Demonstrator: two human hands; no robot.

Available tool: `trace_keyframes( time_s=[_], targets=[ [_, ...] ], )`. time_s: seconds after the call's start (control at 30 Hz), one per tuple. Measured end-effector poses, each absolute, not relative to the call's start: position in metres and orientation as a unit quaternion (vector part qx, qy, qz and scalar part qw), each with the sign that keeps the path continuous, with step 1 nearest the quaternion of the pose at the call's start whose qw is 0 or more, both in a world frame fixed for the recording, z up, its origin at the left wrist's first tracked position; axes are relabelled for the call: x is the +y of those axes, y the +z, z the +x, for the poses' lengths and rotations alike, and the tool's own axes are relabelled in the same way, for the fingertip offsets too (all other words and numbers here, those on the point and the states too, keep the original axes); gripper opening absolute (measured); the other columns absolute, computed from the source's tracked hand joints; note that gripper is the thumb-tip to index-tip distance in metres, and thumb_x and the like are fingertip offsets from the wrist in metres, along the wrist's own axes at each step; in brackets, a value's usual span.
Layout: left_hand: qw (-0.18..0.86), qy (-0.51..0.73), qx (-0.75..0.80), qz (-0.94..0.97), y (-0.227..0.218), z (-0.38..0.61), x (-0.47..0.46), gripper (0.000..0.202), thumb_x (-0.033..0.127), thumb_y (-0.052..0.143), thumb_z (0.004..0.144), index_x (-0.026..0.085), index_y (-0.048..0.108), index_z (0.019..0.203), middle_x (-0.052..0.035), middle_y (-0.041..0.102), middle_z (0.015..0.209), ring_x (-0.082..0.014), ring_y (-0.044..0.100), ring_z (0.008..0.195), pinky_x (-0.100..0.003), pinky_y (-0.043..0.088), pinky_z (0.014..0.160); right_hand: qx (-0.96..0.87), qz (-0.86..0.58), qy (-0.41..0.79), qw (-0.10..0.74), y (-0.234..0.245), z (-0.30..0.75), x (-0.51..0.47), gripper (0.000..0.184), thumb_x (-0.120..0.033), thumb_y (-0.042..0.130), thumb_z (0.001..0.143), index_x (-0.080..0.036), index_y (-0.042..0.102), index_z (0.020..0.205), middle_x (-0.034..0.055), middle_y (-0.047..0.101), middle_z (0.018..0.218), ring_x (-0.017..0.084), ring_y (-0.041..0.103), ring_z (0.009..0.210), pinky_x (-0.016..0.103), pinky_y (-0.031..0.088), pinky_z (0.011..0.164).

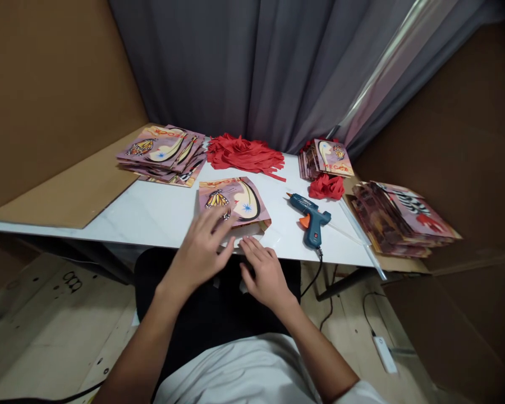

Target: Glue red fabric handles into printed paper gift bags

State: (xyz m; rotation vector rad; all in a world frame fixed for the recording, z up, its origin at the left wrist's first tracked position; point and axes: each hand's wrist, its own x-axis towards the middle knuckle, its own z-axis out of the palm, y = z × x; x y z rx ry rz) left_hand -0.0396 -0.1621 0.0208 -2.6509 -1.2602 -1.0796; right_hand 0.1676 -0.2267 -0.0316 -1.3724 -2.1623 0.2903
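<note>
A printed paper bag (252,196) with a butterfly and a blue star on it lies on its side near the table's front edge. Its end toward me stands partly open. My left hand (204,247) is over the bag's near left part, fingers spread and the fingertips at the butterfly print; whether they press on the paper I cannot tell. Just in front of the bag's open end, my right hand (263,272) rests at the table edge with its fingers stretched out. I see nothing held in either hand.
On the white table (151,210), a blue glue gun (309,216) lies to the right, its cord hanging over the edge. Red ribbons (246,154) are heaped behind the bag. Bag stacks stand at left (160,151), back right (330,157) and far right (404,219). Cardboard walls flank the table.
</note>
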Motion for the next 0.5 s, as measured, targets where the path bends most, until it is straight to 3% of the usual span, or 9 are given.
trace_keyframes(
  time_s=[0.07, 0.1, 0.2, 0.3, 0.43, 0.5],
  targets=[
    [0.024, -0.326, -0.351, -0.877, 0.016, -0.03, -0.176, 0.039, 0.016, 0.052, 0.106, 0.018, 0.073, 0.139, -0.0149, 0.077, 0.135, -0.0279, 0.071, 0.13, -0.043, 0.056, 0.117, -0.798, -0.506, 0.133, 0.299, -0.03, 0.169, -0.221, 0.06, -0.02, 0.055, 0.106, -0.015, 0.056, 0.165, 0.0171, 0.058, 0.168, 0.029, 0.05, 0.163, 0.049, 0.051, 0.121],
    [0.032, -0.295, -0.348, -0.889, 0.013, -0.025, -0.18, 0.041, 0.011, 0.05, 0.104, 0.014, 0.072, 0.138, -0.0162, 0.078, 0.134, -0.0281, 0.072, 0.127, -0.042, 0.059, 0.112, -0.794, -0.499, 0.146, 0.314, -0.03, 0.17, -0.218, 0.06, -0.019, 0.056, 0.105, -0.015, 0.057, 0.164, 0.0169, 0.06, 0.167, 0.03, 0.052, 0.161, 0.05, 0.051, 0.121],
    [0.066, -0.162, -0.419, -0.891, 0.007, -0.019, -0.18, 0.038, 0.006, 0.053, 0.097, 0.005, 0.074, 0.129, -0.0208, 0.08, 0.12, -0.0346, 0.076, 0.112, -0.047, 0.062, 0.098, -0.78, -0.46, 0.206, 0.371, -0.021, 0.179, -0.212, 0.052, -0.018, 0.057, 0.103, -0.022, 0.07, 0.153, 0.0121, 0.071, 0.155, 0.03, 0.065, 0.149, 0.049, 0.055, 0.121],
    [0.078, -0.059, -0.463, -0.881, 0.009, -0.024, -0.173, 0.03, 0.005, 0.055, 0.096, 0.007, 0.079, 0.115, -0.0191, 0.081, 0.105, -0.0361, 0.076, 0.1, -0.047, 0.061, 0.091, -0.76, -0.419, 0.268, 0.417, 0.007, 0.196, -0.2, 0.034, -0.023, 0.061, 0.105, -0.028, 0.084, 0.129, 0.0065, 0.086, 0.126, 0.026, 0.083, 0.118, 0.04, 0.066, 0.104],
    [0.103, -0.051, -0.453, -0.884, 0.007, -0.047, -0.177, 0.041, -0.001, 0.057, 0.089, 0.004, 0.078, 0.123, -0.0229, 0.081, 0.114, -0.0375, 0.076, 0.105, -0.047, 0.059, 0.092, -0.736, -0.437, 0.201, 0.477, 0.065, 0.219, -0.14, 0.027, -0.032, 0.063, 0.107, -0.024, 0.086, 0.118, 0.0045, 0.087, 0.093, 0.023, 0.085, 0.088, 0.033, 0.067, 0.085],
    [0.132, -0.068, -0.436, -0.888, -0.001, -0.063, -0.183, 0.055, -0.009, 0.055, 0.079, 0.001, 0.077, 0.129, -0.0247, 0.08, 0.123, -0.0377, 0.076, 0.111, -0.046, 0.058, 0.094, -0.721, -0.471, 0.165, 0.48, 0.087, 0.227, -0.088, 0.032, -0.033, 0.056, 0.109, -0.02, 0.083, 0.121, 0.0049, 0.086, 0.092, 0.021, 0.082, 0.083, 0.032, 0.065, 0.084]
  ],
)
